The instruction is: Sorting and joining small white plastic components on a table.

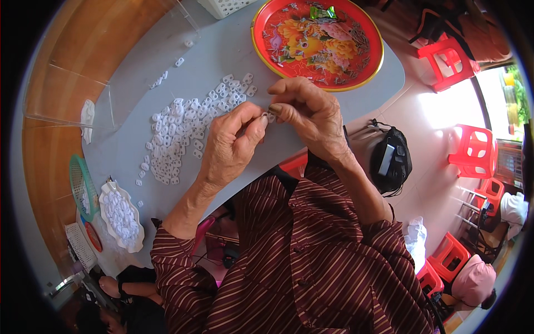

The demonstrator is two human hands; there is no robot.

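Observation:
In front of me my left hand is closed, thumb and forefinger pinching a small white plastic piece. My right hand meets it there, its thumb tip against the same piece and its fingers curled above; whether it also holds something tiny is hidden. Left of my hands, a loose heap of small white plastic pieces with holes spreads over the grey table. Beyond my right hand stands a round red flowered tray with many small grey metal parts scattered in it.
A scalloped white dish of white pieces and a green basket sit at the left. Clear plastic panels line the table's far left. On the right floor are a black mesh bag and red stools. Other people sit nearby.

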